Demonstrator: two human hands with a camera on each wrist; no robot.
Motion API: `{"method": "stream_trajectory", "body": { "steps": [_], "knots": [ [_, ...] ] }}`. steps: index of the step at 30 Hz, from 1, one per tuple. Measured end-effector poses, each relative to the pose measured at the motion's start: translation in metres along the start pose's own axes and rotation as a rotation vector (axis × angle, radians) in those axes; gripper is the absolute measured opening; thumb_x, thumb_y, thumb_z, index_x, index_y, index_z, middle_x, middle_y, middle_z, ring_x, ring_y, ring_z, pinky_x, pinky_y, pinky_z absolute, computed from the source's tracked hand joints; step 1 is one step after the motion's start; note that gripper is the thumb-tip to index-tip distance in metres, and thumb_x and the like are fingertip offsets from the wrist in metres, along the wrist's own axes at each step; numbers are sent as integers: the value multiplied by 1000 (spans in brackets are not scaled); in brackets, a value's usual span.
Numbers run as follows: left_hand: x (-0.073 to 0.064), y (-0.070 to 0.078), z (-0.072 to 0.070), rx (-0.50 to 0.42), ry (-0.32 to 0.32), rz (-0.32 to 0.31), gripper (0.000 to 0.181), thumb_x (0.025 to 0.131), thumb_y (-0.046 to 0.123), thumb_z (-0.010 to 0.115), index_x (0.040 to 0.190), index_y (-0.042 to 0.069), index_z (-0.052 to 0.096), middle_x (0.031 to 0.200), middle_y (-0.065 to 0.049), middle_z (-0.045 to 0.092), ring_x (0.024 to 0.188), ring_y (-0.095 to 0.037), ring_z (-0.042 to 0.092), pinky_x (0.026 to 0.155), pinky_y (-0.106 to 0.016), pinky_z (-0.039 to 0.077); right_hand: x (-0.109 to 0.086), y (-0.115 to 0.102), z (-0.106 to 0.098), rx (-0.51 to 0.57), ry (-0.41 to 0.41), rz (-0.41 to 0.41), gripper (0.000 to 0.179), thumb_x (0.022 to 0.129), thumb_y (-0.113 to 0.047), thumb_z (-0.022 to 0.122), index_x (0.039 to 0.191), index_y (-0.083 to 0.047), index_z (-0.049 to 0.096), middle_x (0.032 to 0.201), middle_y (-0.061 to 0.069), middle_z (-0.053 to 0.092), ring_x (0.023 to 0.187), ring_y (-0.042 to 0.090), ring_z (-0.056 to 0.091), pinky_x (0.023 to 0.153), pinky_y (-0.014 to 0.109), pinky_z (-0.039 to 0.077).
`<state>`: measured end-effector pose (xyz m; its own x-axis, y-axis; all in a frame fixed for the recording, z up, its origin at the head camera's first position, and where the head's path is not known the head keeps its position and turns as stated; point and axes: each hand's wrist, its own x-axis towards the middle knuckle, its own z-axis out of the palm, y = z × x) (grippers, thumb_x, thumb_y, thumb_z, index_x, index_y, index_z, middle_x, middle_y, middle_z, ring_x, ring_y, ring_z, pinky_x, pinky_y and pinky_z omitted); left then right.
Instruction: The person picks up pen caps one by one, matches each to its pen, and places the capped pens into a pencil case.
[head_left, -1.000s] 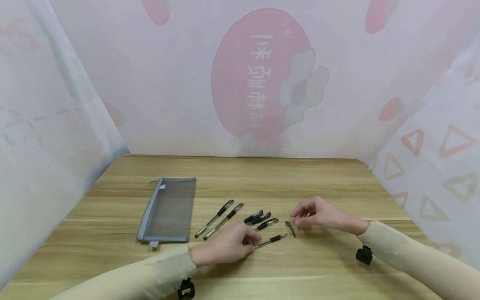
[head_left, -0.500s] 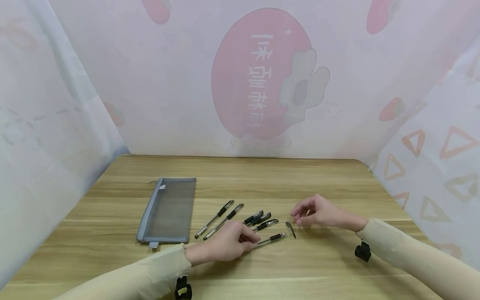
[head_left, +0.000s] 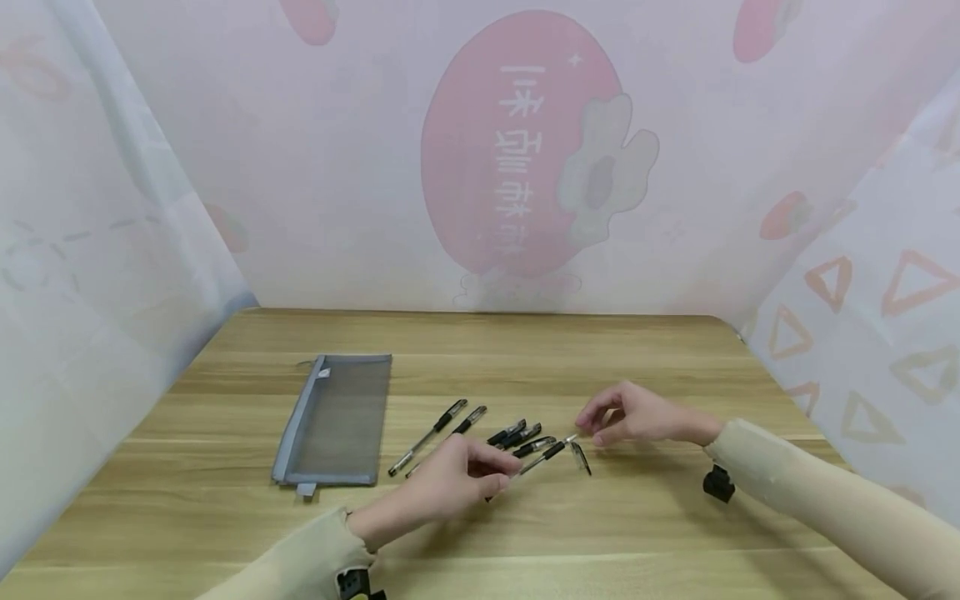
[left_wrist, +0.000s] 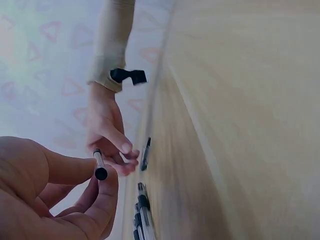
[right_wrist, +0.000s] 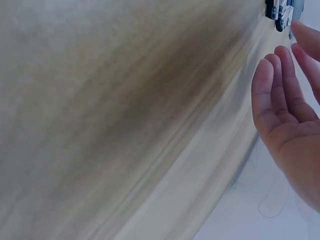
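1. Behind where the wooden table (head_left: 675, 367) ends, a pale backdrop (head_left: 337, 208) rises, printed with a large pink oval and white characters.
2. Flat on the table's left side lies a grey mesh pouch (head_left: 341, 425), a small tab at its near end.
3. The left hand (head_left: 446, 483) pinches an uncapped pen (head_left: 553, 451) between thumb and fingers, above the table.
4. The right hand (head_left: 641, 414) is free, its fingers loosely bent.
5. That uncapped pen slants from the left hand, tip toward the right fingertips; whether they touch, I cannot tell.
6. Two capped pens (head_left: 452, 411) lie side by side right of the pouch; three more capped pens (head_left: 517, 432) lie bunched beyond the left hand, partly hidden.
7. The loose cap (head_left: 581, 459) lies on the table near the right fingertips.
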<state>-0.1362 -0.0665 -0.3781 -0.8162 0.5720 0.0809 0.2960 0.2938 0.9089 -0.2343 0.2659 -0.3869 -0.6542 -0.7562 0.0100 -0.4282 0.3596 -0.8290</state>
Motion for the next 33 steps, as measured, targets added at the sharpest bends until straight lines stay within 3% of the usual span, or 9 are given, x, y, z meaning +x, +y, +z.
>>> {"method": "stream_trajectory", "body": {
  "steps": [8,16,28,33],
  "knots": [
    [-22,1,-4,-138,71,-76,20,90,10,73,111,10,76,108,-2,71,90,-16,65,70,-23,54,9,-1,-1,0,-96,-53,31,81,5,76,111,2,70,109,16,68,98,36,64,84,47,56],
    [-41,-6,-8,-338,94,-126,25,92,6,70,116,1,72,113,-15,69,100,-28,66,75,-22,55,13,2,2,12,-119,-51,35,78,7,77,112,0,71,113,13,67,99,36,62,85,47,55],
    [-52,-13,-14,-365,149,-152,28,90,11,74,116,1,71,114,-17,68,101,-24,66,77,-23,55,14,1,11,-33,-115,-12,34,77,12,73,107,-5,73,108,7,69,93,29,63,82,41,56],
    [-52,-13,-15,-379,165,-147,29,90,10,73,117,-2,70,116,-16,68,99,-21,66,77,-22,55,16,2,13,-43,-129,-49,31,78,9,75,105,-4,74,108,8,69,93,28,63,80,42,56]
  ]
}}
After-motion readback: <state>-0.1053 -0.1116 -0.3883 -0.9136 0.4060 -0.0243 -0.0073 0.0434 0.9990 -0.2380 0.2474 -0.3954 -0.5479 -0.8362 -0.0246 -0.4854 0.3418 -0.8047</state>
